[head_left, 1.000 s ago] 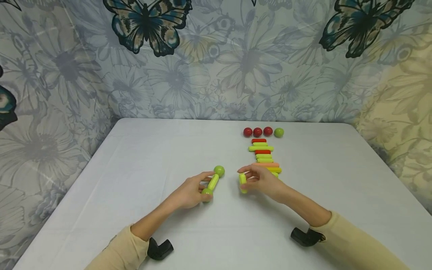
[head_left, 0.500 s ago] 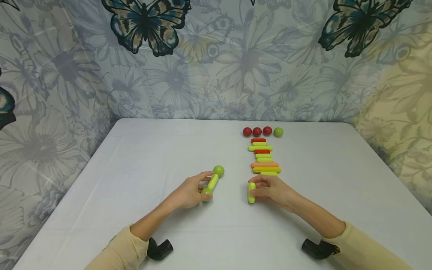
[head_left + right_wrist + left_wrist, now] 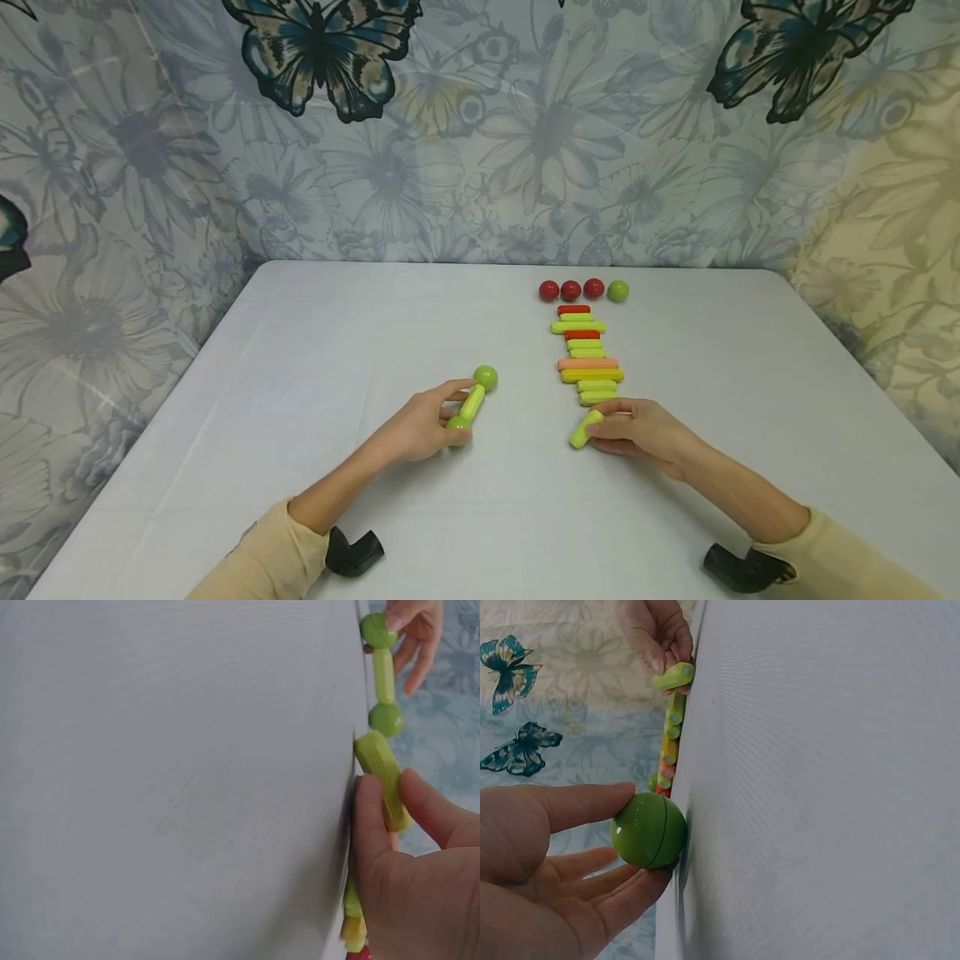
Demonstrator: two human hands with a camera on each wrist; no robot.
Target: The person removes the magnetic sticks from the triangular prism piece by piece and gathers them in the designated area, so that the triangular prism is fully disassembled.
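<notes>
At the middle of the table my left hand [image 3: 420,425] pinches a green ball [image 3: 649,831] between thumb and fingers. From that ball runs a lime-green rod [image 3: 472,402], with a second green ball [image 3: 485,377] at its far end, forming a dumbbell shape. To the right, my right hand [image 3: 648,433] pinches another lime-green rod [image 3: 585,429] between thumb and fingers. This rod lies slanted, just in front of the nearest rods of a column. A grey disc shows at its end in the left wrist view.
The column of rods, among them a yellow rod [image 3: 592,376], an orange rod [image 3: 588,364] and red ones, runs back along the white table [image 3: 337,333]. Beyond it sit three red balls [image 3: 571,291] and one green ball [image 3: 618,291]. A patterned wall stands behind.
My right hand has moved right and toward me with its rod, turning the rod from upright to slanted and uncovering the column's near rods. My left hand has stayed in place.
</notes>
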